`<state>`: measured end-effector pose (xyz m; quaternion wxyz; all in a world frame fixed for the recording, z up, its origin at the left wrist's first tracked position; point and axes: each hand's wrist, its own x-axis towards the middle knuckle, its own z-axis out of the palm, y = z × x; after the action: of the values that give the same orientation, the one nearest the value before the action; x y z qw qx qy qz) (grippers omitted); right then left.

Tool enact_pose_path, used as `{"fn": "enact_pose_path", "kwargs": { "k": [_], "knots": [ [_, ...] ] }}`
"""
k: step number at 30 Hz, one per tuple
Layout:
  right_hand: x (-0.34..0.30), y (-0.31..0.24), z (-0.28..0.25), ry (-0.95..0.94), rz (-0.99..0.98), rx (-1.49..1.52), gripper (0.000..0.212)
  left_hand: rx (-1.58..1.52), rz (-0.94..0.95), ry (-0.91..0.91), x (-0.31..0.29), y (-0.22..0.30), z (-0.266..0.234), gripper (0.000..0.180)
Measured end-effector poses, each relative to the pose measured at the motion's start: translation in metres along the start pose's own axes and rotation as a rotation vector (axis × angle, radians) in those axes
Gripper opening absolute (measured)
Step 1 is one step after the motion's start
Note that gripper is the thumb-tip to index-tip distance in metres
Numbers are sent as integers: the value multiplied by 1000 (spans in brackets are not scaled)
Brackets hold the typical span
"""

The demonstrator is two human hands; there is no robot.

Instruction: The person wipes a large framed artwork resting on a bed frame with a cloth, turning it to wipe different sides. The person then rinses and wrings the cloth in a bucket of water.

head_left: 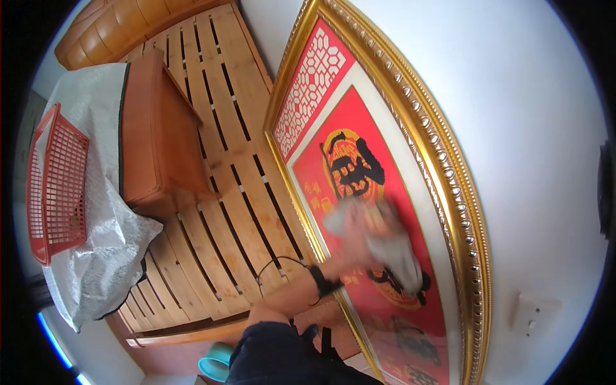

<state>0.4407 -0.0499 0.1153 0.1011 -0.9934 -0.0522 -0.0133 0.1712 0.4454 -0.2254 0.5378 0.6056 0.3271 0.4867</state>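
Observation:
My left hand, blurred by motion, presses a pale grey cloth against the glass of a large framed picture. Its fingers are smeared but seem closed over the cloth. The picture has a red ground, black and gold characters and a wide, ornate gold frame. It leans against the white wall at the right, its lower edge along the bed slats. A dark band circles my left wrist, with a thin black cable looping off it. My right hand is out of view.
The slatted wooden bed carries a brown box-shaped piece, a silvery sheet and a red plastic basket at the left. A teal basin stands low near the bed's end. A wall switch sits right of the frame.

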Motion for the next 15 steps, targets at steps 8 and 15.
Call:
{"fn": "enact_pose_path", "kwargs": {
  "k": [8,15],
  "knots": [
    [3,-28,-6,-29,-12,-53,10,393,-82,767,107,-111,-181,59],
    [41,2,-10,-107,-106,-201,17,532,-484,636,-124,-186,-18,56]
  ]
}}
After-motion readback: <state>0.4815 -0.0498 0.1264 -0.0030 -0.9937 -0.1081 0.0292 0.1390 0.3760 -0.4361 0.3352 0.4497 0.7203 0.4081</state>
